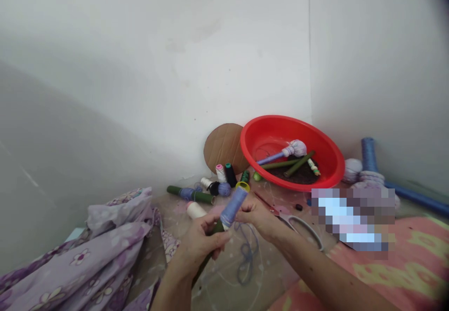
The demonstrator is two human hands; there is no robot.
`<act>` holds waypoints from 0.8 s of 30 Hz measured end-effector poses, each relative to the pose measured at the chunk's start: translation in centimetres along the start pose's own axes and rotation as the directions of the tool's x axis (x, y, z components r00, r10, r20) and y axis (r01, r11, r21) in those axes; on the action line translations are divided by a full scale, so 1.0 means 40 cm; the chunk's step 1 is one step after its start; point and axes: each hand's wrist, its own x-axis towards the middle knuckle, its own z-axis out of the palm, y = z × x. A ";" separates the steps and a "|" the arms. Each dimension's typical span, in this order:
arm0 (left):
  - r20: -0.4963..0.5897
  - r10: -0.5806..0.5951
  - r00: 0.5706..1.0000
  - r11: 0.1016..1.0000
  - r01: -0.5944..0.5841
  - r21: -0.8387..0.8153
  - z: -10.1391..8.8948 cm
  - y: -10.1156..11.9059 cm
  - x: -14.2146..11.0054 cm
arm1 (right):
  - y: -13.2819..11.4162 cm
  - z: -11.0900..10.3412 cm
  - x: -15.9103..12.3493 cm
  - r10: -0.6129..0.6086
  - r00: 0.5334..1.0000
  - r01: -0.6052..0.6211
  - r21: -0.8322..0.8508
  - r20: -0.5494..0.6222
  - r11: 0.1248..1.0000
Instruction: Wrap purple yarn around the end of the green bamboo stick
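My left hand (196,243) is closed around a green stick (217,228), which tilts up and to the right. Blue-violet yarn (234,206) is wound in a tight band over the stick's upper end. Just to the right, my right hand (261,217) pinches the yarn close to the band; its fingertips are partly hidden behind the stick. A slack length of loose yarn (247,259) hangs in loops below both hands. Scissors (298,222) with grey handles lie beyond my right forearm. A cream thread cone (195,210) lies behind my left hand.
A red basin (252,149) leans near the wall with sticks and a cloth-headed stick inside. Beside it stand a cardboard disc (222,147) and several thread spools (230,175). A yarn-wrapped green stick (191,194) lies left. Floral cloth (105,250) and blue-wrapped sticks (369,156) flank the area.
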 end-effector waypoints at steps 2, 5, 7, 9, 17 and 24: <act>-0.026 -0.012 1.000 0.998 0.011 -0.058 -0.003 -0.006 0.002 | 0.001 0.003 0.000 0.032 0.999 -0.031 0.050 -0.017 0.998; -0.043 -0.042 0.998 0.993 0.036 -0.116 -0.006 -0.011 0.006 | 0.003 0.008 0.000 0.041 0.998 -0.038 0.069 -0.056 0.997; -0.053 -0.060 0.997 0.986 0.051 -0.159 -0.009 -0.014 0.009 | 0.005 0.012 0.001 0.048 0.996 -0.044 0.046 -0.075 0.998; -0.059 -0.082 0.995 0.976 0.069 -0.207 -0.010 -0.016 0.013 | 0.007 0.016 0.003 0.040 0.995 -0.039 0.018 -0.087 0.999; -0.023 -0.134 0.991 0.936 0.119 -0.332 -0.017 -0.010 0.015 | 0.007 0.027 0.000 -0.115 0.990 0.091 -0.239 -0.086 0.967; -0.060 -0.129 0.990 0.939 0.103 -0.328 -0.032 -0.020 0.020 | -0.018 0.042 -0.018 -0.233 0.972 0.205 -0.412 -0.018 0.888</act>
